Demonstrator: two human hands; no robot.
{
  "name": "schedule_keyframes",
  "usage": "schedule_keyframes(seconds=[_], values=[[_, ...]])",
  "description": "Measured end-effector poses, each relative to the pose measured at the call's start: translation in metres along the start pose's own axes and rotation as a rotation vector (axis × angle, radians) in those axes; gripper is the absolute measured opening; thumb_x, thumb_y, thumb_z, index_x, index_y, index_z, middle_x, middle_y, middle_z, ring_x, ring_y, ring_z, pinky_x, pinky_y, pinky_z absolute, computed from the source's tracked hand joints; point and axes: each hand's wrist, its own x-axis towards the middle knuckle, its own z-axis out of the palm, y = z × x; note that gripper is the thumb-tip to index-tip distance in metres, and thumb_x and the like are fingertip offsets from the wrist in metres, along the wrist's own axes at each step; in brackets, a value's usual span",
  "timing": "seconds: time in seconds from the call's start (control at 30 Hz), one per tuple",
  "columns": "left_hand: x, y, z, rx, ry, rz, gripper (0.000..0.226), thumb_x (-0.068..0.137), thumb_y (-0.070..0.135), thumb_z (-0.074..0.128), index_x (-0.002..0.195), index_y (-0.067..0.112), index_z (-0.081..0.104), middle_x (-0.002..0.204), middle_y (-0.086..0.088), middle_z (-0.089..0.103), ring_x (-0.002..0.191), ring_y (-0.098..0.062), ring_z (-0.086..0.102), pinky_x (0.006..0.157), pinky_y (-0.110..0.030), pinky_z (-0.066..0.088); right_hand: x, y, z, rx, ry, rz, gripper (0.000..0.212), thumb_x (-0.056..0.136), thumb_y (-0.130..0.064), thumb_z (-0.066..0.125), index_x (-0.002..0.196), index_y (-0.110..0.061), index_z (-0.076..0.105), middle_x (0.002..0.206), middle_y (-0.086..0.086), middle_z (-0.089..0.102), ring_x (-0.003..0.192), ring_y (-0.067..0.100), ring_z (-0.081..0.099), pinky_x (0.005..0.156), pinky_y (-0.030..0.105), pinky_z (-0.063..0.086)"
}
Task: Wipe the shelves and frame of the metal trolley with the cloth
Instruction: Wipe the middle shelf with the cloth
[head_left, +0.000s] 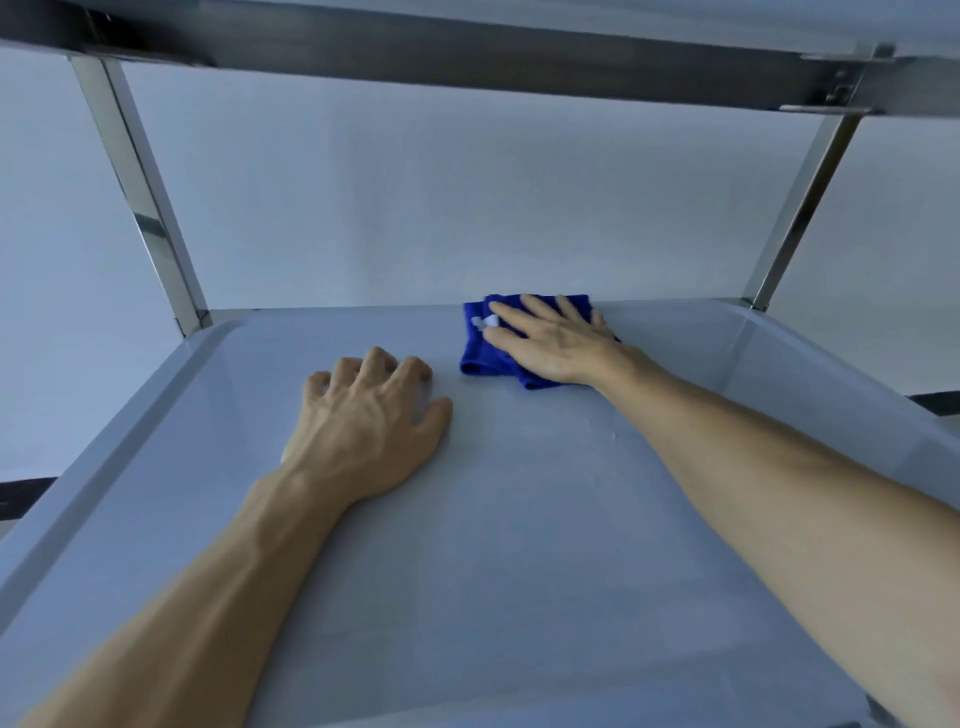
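Observation:
A folded blue cloth (480, 352) lies near the back rim of the trolley's lower metal shelf (519, 519). My right hand (550, 340) lies flat on top of the cloth, fingers spread and pointing left, pressing it to the shelf. My left hand (369, 426) rests on the shelf surface left of the cloth, fingers curled under and holding nothing. A small white tag shows on the cloth beside my fingertips.
The upper shelf (467, 57) hangs close overhead. Two shiny upright posts stand at the back corners, the left post (145, 208) and the right post (800, 208). A raised rim (130, 441) borders the shelf. A pale wall is behind.

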Motion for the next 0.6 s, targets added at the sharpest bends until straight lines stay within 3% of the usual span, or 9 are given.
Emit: schedule_keyframes(seconds=[0.2,0.4,0.5,0.6], values=[[0.0,-0.004,-0.004,-0.052,-0.008,-0.017,0.049,0.092,0.065,0.034,0.134,0.044,0.047,0.145,0.009,0.045,0.135,-0.021,0.04,0.112,-0.04,0.026,-0.068,0.04,0.005,0.0,0.01,-0.152,0.075,0.073,-0.088,0.007,0.144,-0.067,0.003,0.165,-0.024,0.004,0.155,0.012,-0.002,0.124,0.048,0.005],[-0.004,-0.002,0.001,-0.093,0.034,0.013,0.047,0.094,0.06,0.038,0.134,0.039,0.052,0.143,0.009,0.048,0.134,-0.018,0.042,0.114,-0.037,0.025,-0.056,0.122,-0.02,-0.035,-0.003,0.132,0.07,0.086,-0.082,0.012,0.152,-0.058,0.009,0.168,-0.014,0.004,0.156,0.018,-0.002,0.125,0.049,0.004],[0.0,0.0,0.006,-0.08,0.045,0.021,0.046,0.095,0.059,0.037,0.132,0.038,0.052,0.142,0.009,0.049,0.134,-0.019,0.042,0.113,-0.038,0.025,-0.018,0.112,-0.02,-0.095,0.035,0.239,0.072,0.09,-0.078,0.008,0.156,-0.049,0.009,0.169,-0.006,0.008,0.155,0.027,0.004,0.122,0.054,0.003],[0.005,0.0,0.008,-0.061,0.047,0.0,0.045,0.093,0.06,0.036,0.13,0.039,0.052,0.139,0.006,0.049,0.132,-0.023,0.042,0.11,-0.04,0.026,-0.002,0.069,-0.01,-0.08,0.064,0.13,0.072,0.093,-0.074,0.011,0.157,-0.041,0.013,0.168,-0.006,0.013,0.154,0.026,0.009,0.121,0.054,0.008]])
